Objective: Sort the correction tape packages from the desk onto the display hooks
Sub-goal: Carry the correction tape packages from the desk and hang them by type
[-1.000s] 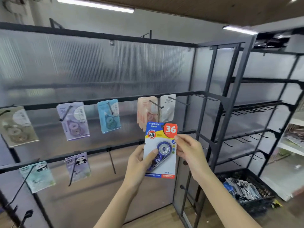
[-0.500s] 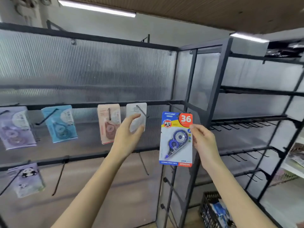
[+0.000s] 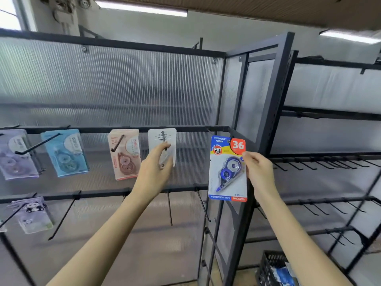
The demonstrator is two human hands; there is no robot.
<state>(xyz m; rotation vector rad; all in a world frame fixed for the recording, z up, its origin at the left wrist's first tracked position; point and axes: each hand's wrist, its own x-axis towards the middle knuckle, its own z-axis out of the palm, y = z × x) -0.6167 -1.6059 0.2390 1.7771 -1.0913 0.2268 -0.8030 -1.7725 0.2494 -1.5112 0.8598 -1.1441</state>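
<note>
While my right hand [image 3: 260,174] pinches the blue correction tape package [image 3: 227,169] upright by its edge, my left hand [image 3: 155,171], fingers loosely extended, touches the white package [image 3: 162,139] hanging on its display hook [image 3: 164,139].

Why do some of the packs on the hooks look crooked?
The blue pack and the pink pack on the upper rail hang tilted, not straight like the white pack the left hand touches. Nothing looks torn or spilled. The right hand holds one more pack upright.

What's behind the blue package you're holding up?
Behind the blue package, pinched by the right hand, stand the black rack post and ribbed panel. Whatever is directly behind the card is covered.
</note>
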